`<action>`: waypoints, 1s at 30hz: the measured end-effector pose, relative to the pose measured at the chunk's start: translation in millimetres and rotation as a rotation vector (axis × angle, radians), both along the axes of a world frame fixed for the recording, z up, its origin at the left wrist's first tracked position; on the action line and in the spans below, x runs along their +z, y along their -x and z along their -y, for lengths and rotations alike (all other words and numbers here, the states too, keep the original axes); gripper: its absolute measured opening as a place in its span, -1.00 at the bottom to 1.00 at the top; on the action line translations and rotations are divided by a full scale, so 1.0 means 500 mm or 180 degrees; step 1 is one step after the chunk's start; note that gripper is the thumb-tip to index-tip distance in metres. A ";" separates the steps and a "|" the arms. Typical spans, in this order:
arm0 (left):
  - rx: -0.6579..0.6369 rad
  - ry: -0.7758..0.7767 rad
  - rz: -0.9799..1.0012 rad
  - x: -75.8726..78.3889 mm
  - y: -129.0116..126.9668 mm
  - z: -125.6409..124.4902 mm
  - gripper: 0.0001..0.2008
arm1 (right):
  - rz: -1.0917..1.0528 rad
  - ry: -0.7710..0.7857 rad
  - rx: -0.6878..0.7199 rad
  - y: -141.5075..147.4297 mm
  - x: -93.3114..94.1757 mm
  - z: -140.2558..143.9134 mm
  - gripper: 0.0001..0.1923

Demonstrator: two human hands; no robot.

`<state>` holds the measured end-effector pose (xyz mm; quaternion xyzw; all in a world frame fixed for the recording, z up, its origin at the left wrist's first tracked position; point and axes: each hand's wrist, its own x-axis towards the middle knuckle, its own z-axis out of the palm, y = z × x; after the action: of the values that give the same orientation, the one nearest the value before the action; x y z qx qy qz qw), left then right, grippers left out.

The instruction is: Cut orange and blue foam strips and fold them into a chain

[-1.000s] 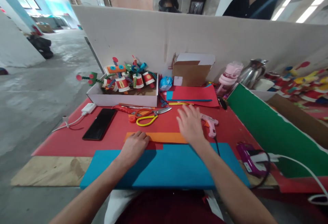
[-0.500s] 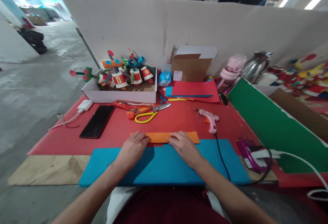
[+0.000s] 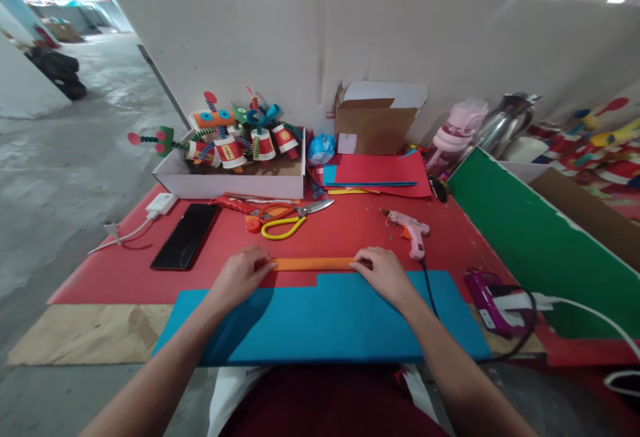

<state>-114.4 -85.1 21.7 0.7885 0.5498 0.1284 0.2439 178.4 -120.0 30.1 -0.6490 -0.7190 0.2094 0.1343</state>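
Observation:
A narrow orange paper strip lies flat on the red table cover, just beyond a large blue sheet. My left hand pinches the strip's left end. My right hand pinches its right end. The strip looks narrower than before, as if folded along its length. Both forearms rest over the blue sheet.
Yellow and orange scissors and a black phone lie behind the strip. A pink glue gun lies at right, its cord running to a purple device. A white box of paper-cup figures, red sheets, a green board.
My right hand came back from near the glue gun onto the orange strip, then slid to its right end. The strip now looks narrower. The view tilted down slightly.

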 end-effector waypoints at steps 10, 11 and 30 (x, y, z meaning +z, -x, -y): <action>-0.0043 -0.0182 -0.0732 0.009 -0.018 0.005 -0.78 | 0.0386 0.0149 -0.0243 0.015 0.004 -0.008 -0.87; -0.0045 -0.0184 -0.0778 0.009 -0.020 0.005 -0.78 | 0.0404 0.0128 -0.0248 0.015 0.003 -0.008 -0.87; -0.0075 -0.0102 -0.1051 0.011 -0.027 0.000 -0.80 | 0.0549 0.0172 -0.0241 0.017 0.004 -0.012 -0.86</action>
<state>-100.7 -85.2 27.3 0.8091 0.5710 0.0029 0.1391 169.9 -114.2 32.2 -0.6948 -0.6969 0.1669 0.0621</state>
